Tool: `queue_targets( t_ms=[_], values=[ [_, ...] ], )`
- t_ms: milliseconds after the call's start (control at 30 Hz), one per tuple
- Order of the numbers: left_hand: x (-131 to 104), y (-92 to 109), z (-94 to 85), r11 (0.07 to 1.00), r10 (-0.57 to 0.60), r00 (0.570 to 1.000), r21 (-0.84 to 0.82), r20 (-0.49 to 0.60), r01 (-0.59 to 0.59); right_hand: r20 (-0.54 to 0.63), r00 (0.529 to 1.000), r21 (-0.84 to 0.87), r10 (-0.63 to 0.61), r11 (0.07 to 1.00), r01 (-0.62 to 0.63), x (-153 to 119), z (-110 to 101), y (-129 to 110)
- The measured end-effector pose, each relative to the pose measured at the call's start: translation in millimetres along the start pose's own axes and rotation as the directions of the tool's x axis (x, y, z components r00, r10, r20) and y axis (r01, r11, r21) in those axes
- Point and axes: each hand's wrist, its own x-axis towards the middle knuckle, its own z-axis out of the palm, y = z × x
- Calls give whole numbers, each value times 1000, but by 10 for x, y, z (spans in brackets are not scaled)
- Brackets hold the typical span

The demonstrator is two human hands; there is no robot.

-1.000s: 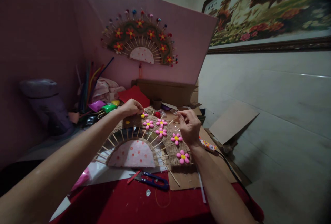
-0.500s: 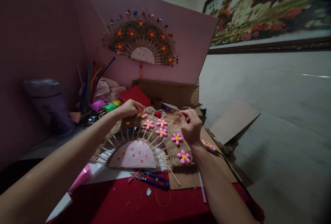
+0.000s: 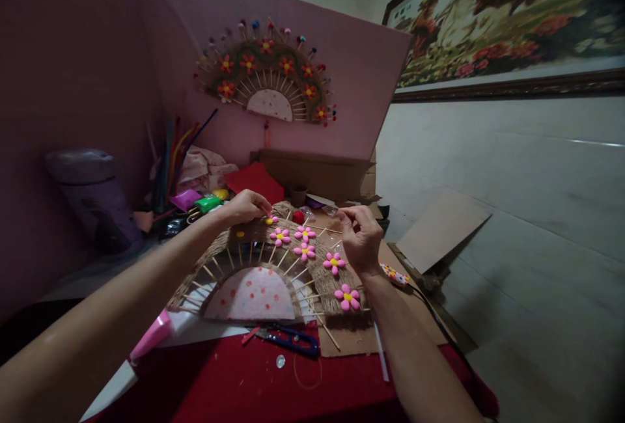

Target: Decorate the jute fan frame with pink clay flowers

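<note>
Head view shows my two hands over a half-round fan (image 3: 326,287) of woven cord and thin sticks, which lies on the table in front of me; my left hand (image 3: 248,205) comes to its upper edge, with the fingers bent downward and near to each other, the tips being at an unfinished flower (image 3: 270,221) with yellow centre and some pink petals; whether a petal is between these fingertips, I cannot tell.

My right hand (image 3: 361,235) is above the right part of the woven band; its fingers are curled in and the thumb is close against the forefinger, so the grip is narrow; I cannot tell if it holds something small.

Five complete pink flowers (image 3: 334,263) sit on the band, between my hands and below the right one; a lone yellow dot (image 3: 240,234) is to the left of them; the spotted half-circle (image 3: 250,294) makes the inner part of the fan.

Below the fan, blue-handled snips (image 3: 303,343) lie on the red cloth (image 3: 215,381); a cardboard sheet (image 3: 351,343) is partly under the fan's right side; beside my right wrist is a flower-patterned handle (image 3: 394,274) with a dark cord; on the pink board behind hangs another fan (image 3: 266,52), with orange-red flowers.
</note>
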Motion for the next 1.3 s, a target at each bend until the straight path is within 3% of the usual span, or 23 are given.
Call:
queue_targets(
  t_ms=[333,467,633,800,1033,1300],
  values=[
    [59,111,-32,992,-123,992,32,-4,123,-9,1000,-12,-1,1000,1,5,-1,34],
    [56,194,-21,981,-134,991,140,1,132,-2,1000,-8,-6,1000,6,-2,-1,43],
    [81,279,-9,912,-76,990,393,-121,118,2,1000,-3,7,1000,-7,-6,-2,51],
    [84,316,-13,861,-75,971,476,-226,178,7,1000,6,7,1000,-8,-5,3,57],
    [54,335,11,847,-143,976,491,-164,206,2,1000,13,7,1000,-7,-2,3,54],
    [-43,423,66,807,-137,974,551,-178,214,3,1000,2,2,1000,-2,-1,-2,46]
  ],
)
